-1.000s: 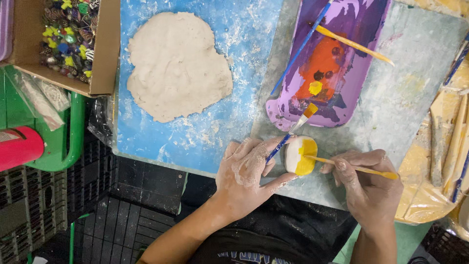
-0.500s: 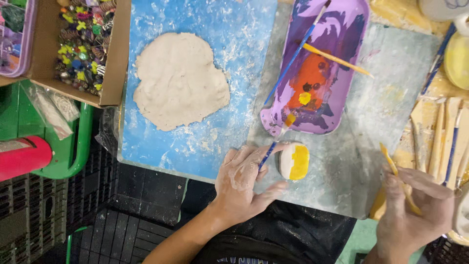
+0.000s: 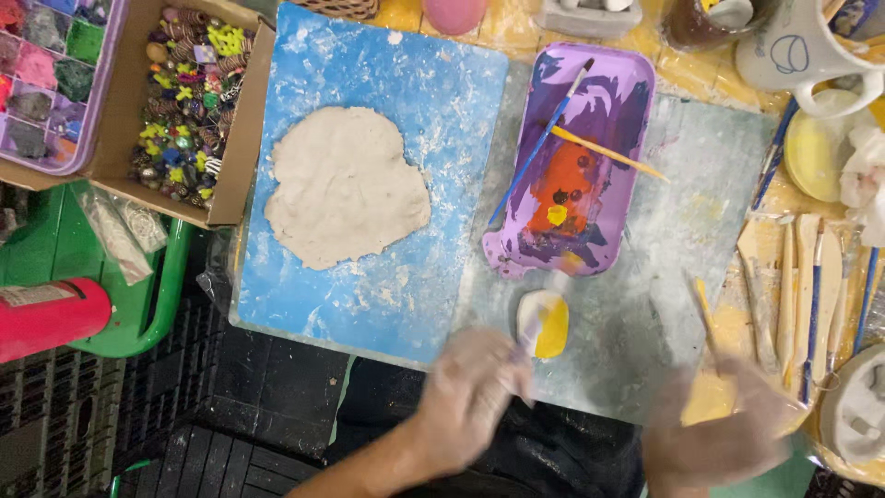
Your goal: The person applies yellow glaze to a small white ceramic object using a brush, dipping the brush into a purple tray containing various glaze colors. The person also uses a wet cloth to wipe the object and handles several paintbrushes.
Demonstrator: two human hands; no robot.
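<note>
Small round clay piece, half white, half yellow, lies on grey board just below purple paint tray. Left hand blurred, fingertips touching its lower edge; grip unclear. Right hand holds thin yellow brush, well apart. Risk: fingers smear wet yellow paint.

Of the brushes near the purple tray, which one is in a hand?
The yellow-handled brush in the right hand. The blue brush and the other yellow one lie on the tray.
</note>
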